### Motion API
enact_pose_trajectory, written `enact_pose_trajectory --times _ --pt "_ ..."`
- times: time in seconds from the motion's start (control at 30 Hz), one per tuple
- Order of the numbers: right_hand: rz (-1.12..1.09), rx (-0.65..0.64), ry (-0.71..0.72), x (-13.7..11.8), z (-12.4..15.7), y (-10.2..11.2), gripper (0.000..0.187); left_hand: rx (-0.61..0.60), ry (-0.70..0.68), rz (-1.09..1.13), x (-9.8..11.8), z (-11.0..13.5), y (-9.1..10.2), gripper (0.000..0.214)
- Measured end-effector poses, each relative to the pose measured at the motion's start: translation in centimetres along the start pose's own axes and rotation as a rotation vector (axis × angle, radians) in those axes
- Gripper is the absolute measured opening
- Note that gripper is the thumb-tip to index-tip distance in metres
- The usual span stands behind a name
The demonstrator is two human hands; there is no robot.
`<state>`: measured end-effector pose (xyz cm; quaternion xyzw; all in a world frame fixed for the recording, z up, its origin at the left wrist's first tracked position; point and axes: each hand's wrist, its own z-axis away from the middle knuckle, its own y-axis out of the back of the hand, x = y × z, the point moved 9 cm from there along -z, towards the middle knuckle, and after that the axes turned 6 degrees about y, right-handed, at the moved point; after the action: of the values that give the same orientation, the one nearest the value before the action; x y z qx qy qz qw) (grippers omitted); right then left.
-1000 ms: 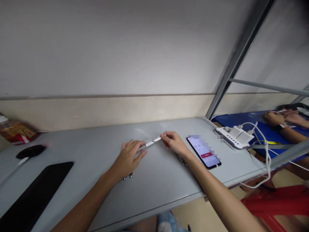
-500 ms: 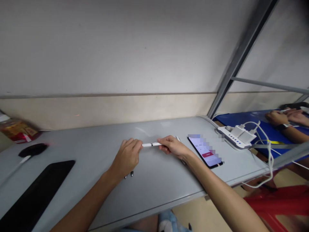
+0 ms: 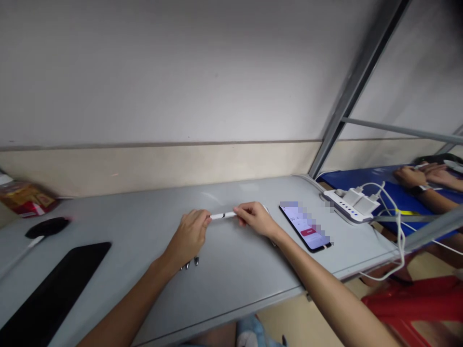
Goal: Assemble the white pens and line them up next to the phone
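A white pen (image 3: 218, 216) with a dark band near its middle is stretched between my two hands, just above the grey desk. My left hand (image 3: 192, 231) pinches its left end, the fingers closed. At the other end, the thumb and fingertips of my right hand (image 3: 255, 217) close on the pen. Small dark metallic tips (image 3: 196, 261) lie on the desk beside my left wrist, the rest of them hidden by it. Behind my right hand a white object (image 3: 266, 209) shows only in part.
Right of my hands lies a lit phone (image 3: 306, 226), with a white power strip (image 3: 347, 205) and cables beyond it. A black slab (image 3: 58, 294) and a dark round pad (image 3: 47, 227) are at left. Past the metal post (image 3: 342, 113), another person's hands rest over a blue desk (image 3: 361, 183).
The view has shifted slightly. Both hands still hold the pen's two ends, and its dark band appears turned to a different angle. One more dark tip shows by my left wrist.
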<state>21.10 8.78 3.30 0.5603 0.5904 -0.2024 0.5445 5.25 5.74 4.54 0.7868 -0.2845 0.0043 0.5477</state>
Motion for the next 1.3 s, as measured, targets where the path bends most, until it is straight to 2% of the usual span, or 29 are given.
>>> enact_pose_trajectory --times 0.07,0.13,0.23,0.33,0.4,0.43,0.53,0.6,0.67,0.8,0.97,1.17,1.3 --pt "-0.02 0.066 0.07 -0.6 0.0 0.7 0.023 0.005 0.003 -0.007 -0.2 0.0 0.0 0.024" --pt "-0.053 0.115 0.062 -0.6 0.1 1.2 0.033 0.012 0.008 -0.007 -0.5 0.0 0.1 0.024" --pt "-0.041 0.031 -0.035 0.1 0.2 0.5 0.026 0.009 0.003 -0.01 -0.5 0.1 0.1 0.024" --pt "-0.024 0.036 0.031 -0.6 0.3 0.6 0.018 0.001 0.008 -0.02 -0.3 0.1 0.1 0.023" --pt "-0.034 0.085 0.047 -0.8 0.3 1.0 0.029 -0.005 0.002 -0.027 -0.1 0.1 0.1 0.023" --pt "-0.035 0.071 0.02 -0.5 0.3 0.9 0.03 -0.007 -0.005 -0.031 0.0 0.1 0.1 0.023" --pt "0.011 -0.014 -0.036 0.0 0.4 0.0 0.025 -0.019 -0.032 -0.053 0.3 0.1 -0.1 0.022" --pt "0.037 0.007 0.029 -0.5 0.3 0.2 0.021 -0.024 -0.042 -0.065 0.3 0.2 -0.2 0.022" --pt "0.035 0.054 0.065 -0.7 0.2 0.6 0.031 -0.029 -0.037 -0.065 0.2 0.2 -0.2 0.021" --pt "0.086 -0.024 0.002 0.1 0.3 0.0 0.024 -0.064 -0.026 -0.049 0.1 0.1 -0.6 0.021" --pt "0.176 0.03 0.142 -1.2 0.2 0.3 0.006 -0.098 -0.012 -0.047 -0.2 0.2 -1.1 0.02" --pt "0.432 0.061 0.346 -3.2 0.5 0.2 0.019 -0.154 0.017 -0.038 -0.5 0.2 -1.6 0.026" --pt "0.508 0.028 0.406 -3.3 0.7 -0.2 0.02 -0.164 0.015 -0.037 -0.5 0.3 -1.7 0.029"
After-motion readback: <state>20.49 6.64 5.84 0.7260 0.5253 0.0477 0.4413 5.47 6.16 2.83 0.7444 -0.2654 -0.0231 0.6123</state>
